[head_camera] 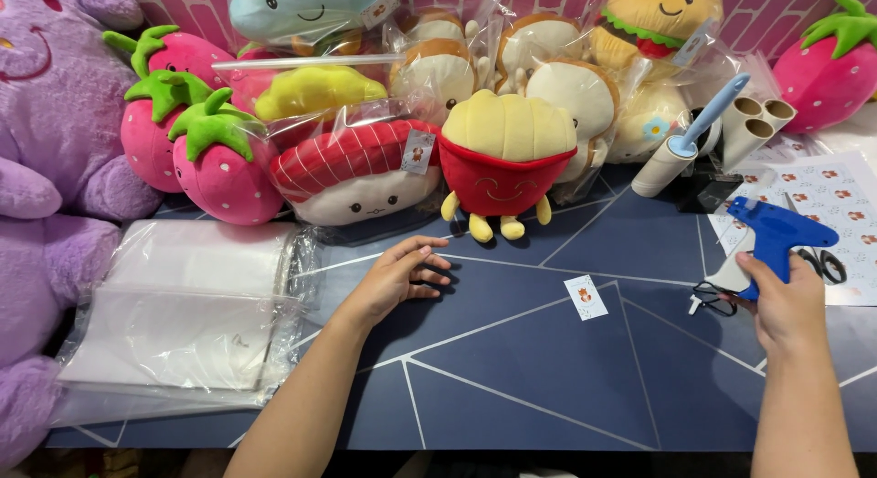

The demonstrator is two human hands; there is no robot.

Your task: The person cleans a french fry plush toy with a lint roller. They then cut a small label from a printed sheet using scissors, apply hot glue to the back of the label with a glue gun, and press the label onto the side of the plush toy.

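My left hand point(402, 277) rests flat on the dark blue table point(512, 368), fingers apart and empty, just below a red and yellow fries plush point(505, 158). At the right, my right hand point(784, 304) grips a blue tagging gun point(775, 233) by its handle, with the nose pointing left. A small white paper tag point(586, 297) lies on the table between my hands.
Several plush toys line the back: pink strawberries point(210, 158), a bagged sushi plush point(356, 172), a burger plush point(653, 16). A big purple plush point(50, 149) fills the left. Clear plastic bags point(183, 313) lie front left. A lint roller point(681, 149), scissors point(822, 263) and sticker sheets point(836, 208) sit right.
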